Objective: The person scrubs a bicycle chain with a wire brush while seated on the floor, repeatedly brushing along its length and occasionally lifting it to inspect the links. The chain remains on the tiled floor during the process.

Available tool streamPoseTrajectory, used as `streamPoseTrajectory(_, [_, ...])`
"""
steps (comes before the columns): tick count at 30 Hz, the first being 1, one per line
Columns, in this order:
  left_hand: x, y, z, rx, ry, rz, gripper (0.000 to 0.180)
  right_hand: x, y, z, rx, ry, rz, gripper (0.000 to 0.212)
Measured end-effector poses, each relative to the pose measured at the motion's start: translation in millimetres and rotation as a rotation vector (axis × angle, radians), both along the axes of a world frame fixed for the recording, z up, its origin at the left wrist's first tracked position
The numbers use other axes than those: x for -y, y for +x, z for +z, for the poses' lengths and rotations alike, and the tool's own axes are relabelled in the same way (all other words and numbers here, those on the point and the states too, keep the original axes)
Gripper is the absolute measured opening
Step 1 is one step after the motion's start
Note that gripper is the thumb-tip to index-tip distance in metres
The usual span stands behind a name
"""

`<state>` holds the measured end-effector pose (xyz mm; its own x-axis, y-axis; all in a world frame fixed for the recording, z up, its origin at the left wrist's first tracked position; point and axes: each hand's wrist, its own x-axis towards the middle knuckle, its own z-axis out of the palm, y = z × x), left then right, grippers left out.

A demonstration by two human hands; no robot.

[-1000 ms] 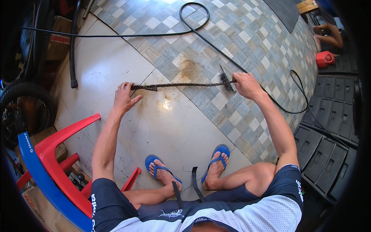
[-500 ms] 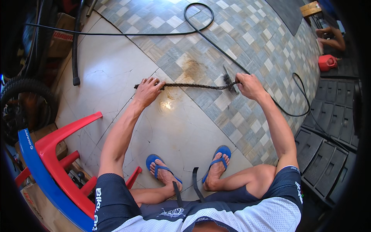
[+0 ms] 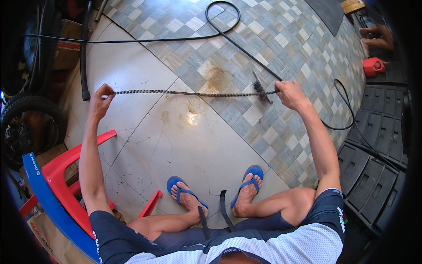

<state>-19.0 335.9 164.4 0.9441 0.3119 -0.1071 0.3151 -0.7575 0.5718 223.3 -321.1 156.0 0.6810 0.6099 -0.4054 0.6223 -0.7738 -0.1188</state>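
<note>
A dark bicycle chain [image 3: 189, 93] is stretched nearly straight between my hands over the tiled floor. My left hand [image 3: 102, 97] pinches its left end, above the pale tiles. At the other end, my right hand [image 3: 290, 93] is closed on the chain, over the patterned tiles. Just left of my right hand lies a dark bristled brush [image 3: 260, 89], with the chain passing across it. A brown stain [image 3: 215, 78] marks the floor beyond the chain.
A black hose [image 3: 176, 40] loops across the far floor. Left are a red plastic chair [image 3: 66, 176], a bicycle wheel [image 3: 30, 125] and a black tube [image 3: 83, 66]. Dark drawers [image 3: 373, 167] and a red container [image 3: 373, 67] stand right. Another person's legs [image 3: 379, 38] show at far right.
My left hand has moved left and now pinches the chain's end. The chain, formerly partly bunched in that hand, is pulled out longer and straighter. My right hand has barely moved.
</note>
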Motion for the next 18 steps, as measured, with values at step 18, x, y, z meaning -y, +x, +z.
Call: streamPoseTrajectory(18, [12, -73, -66, -0.232, 0.533, -0.070, 0.018, 2, -65, -64, 0.113, 0.145, 0.211, 0.009])
